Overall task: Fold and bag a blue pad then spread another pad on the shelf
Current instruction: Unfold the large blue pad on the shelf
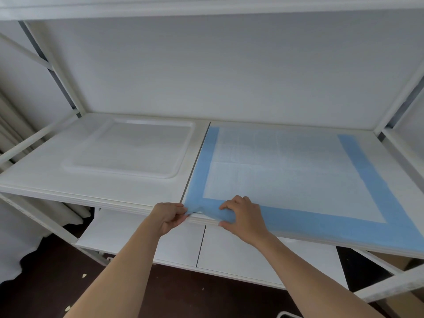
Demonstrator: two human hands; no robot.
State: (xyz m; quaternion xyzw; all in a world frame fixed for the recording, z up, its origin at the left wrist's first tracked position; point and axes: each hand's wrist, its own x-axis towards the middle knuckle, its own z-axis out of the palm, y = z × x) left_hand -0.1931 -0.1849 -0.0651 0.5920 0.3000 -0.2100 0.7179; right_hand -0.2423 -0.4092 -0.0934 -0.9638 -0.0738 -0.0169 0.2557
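I see the left hand point(168, 215) pinching the near-left corner of the blue pad point(286, 175), lifting it off the shelf point(96, 180). Just beside it, the right hand point(244, 214) grips the same edge, the pad spreading flat beyond both.

No text, label, brand, number or sign can be read on anything in view, neither on the blue pad point(286, 175) lying on the white shelf point(96, 187) nor on the clear tray point(68, 165) to the left of that pad.
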